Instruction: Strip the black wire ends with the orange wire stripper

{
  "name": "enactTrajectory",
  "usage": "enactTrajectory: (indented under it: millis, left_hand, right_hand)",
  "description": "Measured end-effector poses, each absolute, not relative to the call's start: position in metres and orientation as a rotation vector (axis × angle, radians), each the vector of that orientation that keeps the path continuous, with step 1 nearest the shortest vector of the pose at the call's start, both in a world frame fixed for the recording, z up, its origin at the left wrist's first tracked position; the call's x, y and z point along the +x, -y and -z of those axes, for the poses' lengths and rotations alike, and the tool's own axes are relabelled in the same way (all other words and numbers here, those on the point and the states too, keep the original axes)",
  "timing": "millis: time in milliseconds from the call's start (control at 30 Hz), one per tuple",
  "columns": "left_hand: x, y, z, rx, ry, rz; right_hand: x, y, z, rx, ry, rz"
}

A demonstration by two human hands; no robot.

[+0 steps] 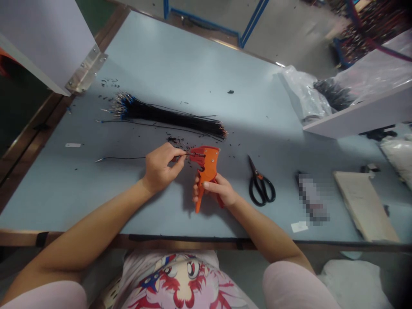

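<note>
Hands (159,168), two, on one wire stripper (207,165).

The wire (122,158) ends hidden inside the wire stripper (207,165); a pixelated object (311,197) is unreadable.

Wire bundle (164,116) lies behind the stripper (207,165), scissors (261,186) to its right

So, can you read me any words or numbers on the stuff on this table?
I can't read any words, numbers or brands: the orange wire stripper shows none, the white slips on the table at the left and front are too small, and the pixelated object is too blurred.
</note>
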State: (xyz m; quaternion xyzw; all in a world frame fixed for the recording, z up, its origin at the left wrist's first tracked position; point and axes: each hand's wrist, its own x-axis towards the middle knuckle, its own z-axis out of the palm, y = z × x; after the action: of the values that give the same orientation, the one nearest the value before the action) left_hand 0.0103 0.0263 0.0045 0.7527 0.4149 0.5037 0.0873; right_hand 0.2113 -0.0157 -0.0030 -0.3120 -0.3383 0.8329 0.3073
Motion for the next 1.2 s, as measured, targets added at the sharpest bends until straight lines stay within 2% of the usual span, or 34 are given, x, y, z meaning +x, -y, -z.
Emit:
enactTrajectory:
  millis: [1200]
  left_hand:
    - [0.0093, -0.0261, -0.0047, 2.275, -1.207, -1.405]
  right_hand:
    - [0.2156, 0.0126, -0.0057, -0.935, 1.081, -2.141]
